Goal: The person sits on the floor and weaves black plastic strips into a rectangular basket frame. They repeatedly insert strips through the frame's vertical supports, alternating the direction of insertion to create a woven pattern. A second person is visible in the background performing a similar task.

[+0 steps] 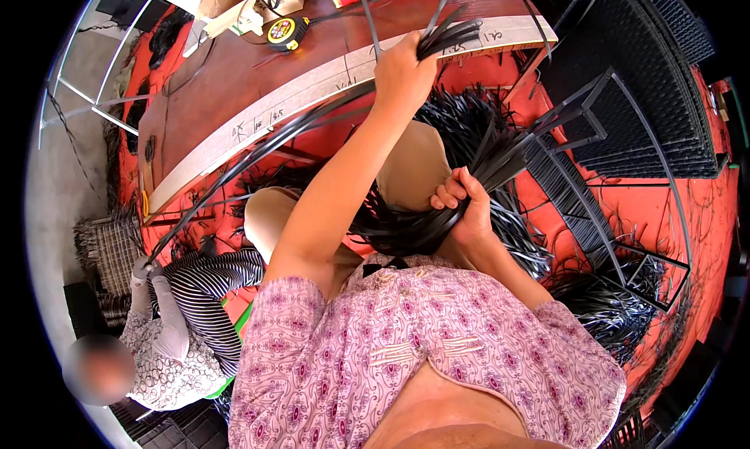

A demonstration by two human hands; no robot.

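Strips (406, 226), black and flat like rattan weaving strands, hang in a thick bundle across my lap, and both my grips are on them. My right hand (462, 203) is closed tight round the bundle's middle, low and near my body, fingers wrapped fully over it. My left hand (400, 70) is raised well above and ahead, closed on a small bunch of strip ends (449, 37) that fan out past it toward the bench (234, 82). So the long axis runs from the right grip up and away to the left one, with more loose strips trailing off left in a long arc. Right is nearer the bulk; left has only the pulled ends. A metal frame (617, 176) stands just right of the bundle
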